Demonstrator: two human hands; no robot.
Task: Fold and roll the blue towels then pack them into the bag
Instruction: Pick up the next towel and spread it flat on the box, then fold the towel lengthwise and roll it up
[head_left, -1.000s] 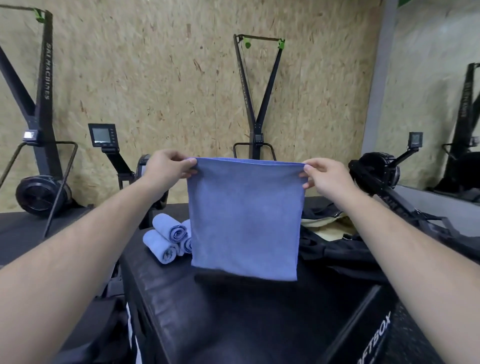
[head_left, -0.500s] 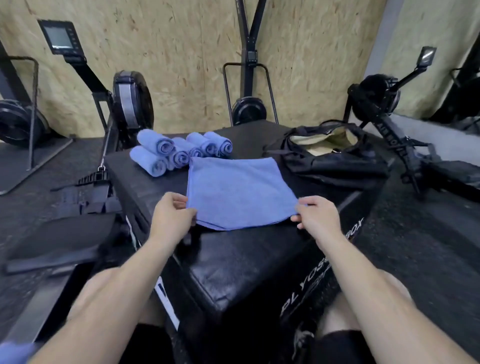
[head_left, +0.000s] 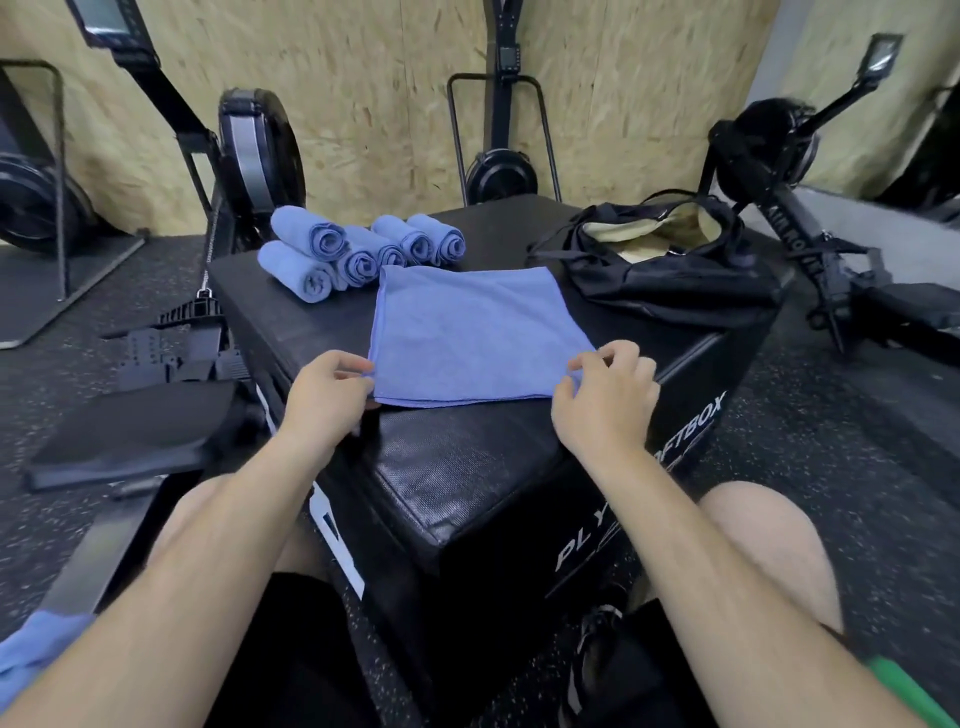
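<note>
A folded blue towel (head_left: 475, 332) lies flat on the black plyo box (head_left: 467, 483). My left hand (head_left: 324, 397) pinches its near left corner. My right hand (head_left: 605, 397) pinches its near right corner, fingers curled over the edge. Several rolled blue towels (head_left: 358, 252) are stacked at the box's far left. An open black bag (head_left: 660, 265) with a tan lining sits on the far right of the box.
Rowing machines stand to the left (head_left: 249, 150), at the back (head_left: 501, 171) and to the right (head_left: 779, 156) against the chipboard wall. A black seat pad (head_left: 135, 431) lies on the floor at left. More blue cloth (head_left: 31, 649) shows at the bottom left.
The towel went from hanging in the air to lying flat on the box. Both hands came down with it and now hold its near corners; my view tilted down.
</note>
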